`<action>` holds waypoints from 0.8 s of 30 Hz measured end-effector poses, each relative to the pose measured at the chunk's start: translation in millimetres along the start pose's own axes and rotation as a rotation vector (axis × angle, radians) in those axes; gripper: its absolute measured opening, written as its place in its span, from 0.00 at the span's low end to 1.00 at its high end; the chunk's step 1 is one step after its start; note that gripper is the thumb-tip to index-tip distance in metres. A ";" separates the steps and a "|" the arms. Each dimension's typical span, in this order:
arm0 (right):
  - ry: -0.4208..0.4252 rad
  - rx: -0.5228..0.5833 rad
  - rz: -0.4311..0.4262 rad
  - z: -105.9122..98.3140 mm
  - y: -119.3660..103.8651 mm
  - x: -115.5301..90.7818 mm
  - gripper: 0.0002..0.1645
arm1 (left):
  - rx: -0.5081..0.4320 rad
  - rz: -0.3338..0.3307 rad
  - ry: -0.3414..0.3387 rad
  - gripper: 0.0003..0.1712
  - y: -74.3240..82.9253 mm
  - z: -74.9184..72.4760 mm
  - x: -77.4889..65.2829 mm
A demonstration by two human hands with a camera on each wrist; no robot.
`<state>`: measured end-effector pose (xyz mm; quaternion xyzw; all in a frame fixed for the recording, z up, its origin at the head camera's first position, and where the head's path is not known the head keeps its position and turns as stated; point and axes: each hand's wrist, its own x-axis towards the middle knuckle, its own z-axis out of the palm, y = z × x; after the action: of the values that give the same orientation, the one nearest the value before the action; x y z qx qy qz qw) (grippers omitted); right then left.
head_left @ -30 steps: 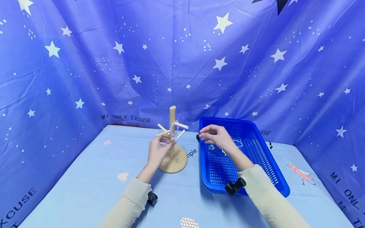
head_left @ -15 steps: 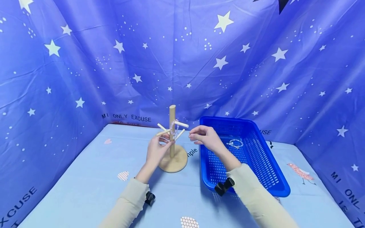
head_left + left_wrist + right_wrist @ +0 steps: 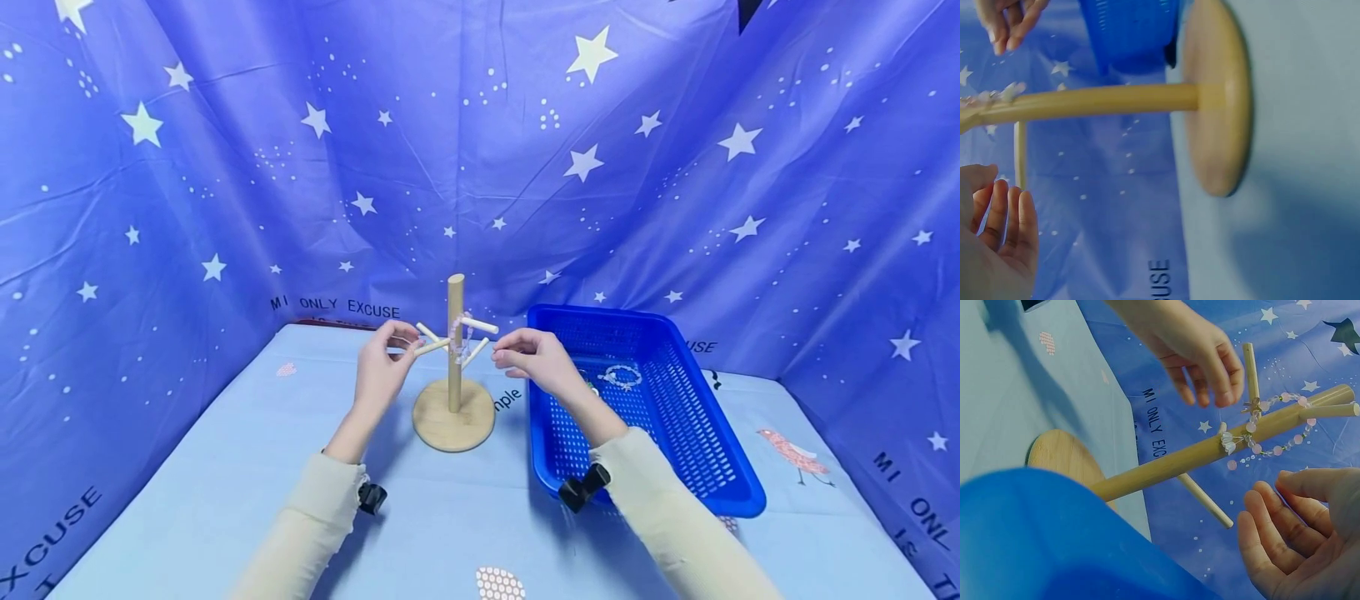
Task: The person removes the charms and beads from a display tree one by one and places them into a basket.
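A wooden peg stand [image 3: 454, 392] with a round base stands upright on the table. From one of its upper pegs hangs a beaded bracelet [image 3: 1277, 450] of pink and clear beads, with a white charm and a small bow. My left hand [image 3: 384, 367] is beside the left pegs, its fingers loosely bent and its fingertips close to a peg end [image 3: 1249, 359]; nothing shows in its grasp. To the right of the stand, my right hand [image 3: 542, 364] hovers near the right pegs with relaxed fingers, holding nothing. The right wrist view shows its fingers [image 3: 1285, 531] apart from the bracelet.
A blue perforated basket [image 3: 538, 467] sits right of the stand, under my right forearm. Inside lies a pale beaded bracelet [image 3: 627, 386], with another small item partly hidden by my hand. Starry blue cloth [image 3: 457, 167] hangs behind the table.
My right hand has moved left from over the basket toward the stand. My left hand has left the stand's post and shifted left to the peg ends. The bracelet stays on its peg.
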<state>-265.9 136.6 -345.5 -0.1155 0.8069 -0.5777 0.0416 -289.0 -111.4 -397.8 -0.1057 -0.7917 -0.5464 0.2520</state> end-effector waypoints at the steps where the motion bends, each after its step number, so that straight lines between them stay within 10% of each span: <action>1: 0.001 0.000 0.001 0.6 -0.5 0.1 0.16 | -0.003 0.007 0.009 0.08 2.2 -2.1 3.0; 13: 0.033 0.006 0.005 6.8 -1.1 6.4 0.14 | -0.079 0.076 0.032 0.08 37.7 -15.6 31.6; 24: 0.087 0.035 -0.019 15.2 -1.1 9.7 0.14 | -0.210 0.080 -0.155 0.14 59.0 -14.7 42.8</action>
<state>-272.1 120.0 -348.8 -0.0974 0.7967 -0.5965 0.0031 -295.1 -107.1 -323.8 -0.2047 -0.7425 -0.6060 0.1991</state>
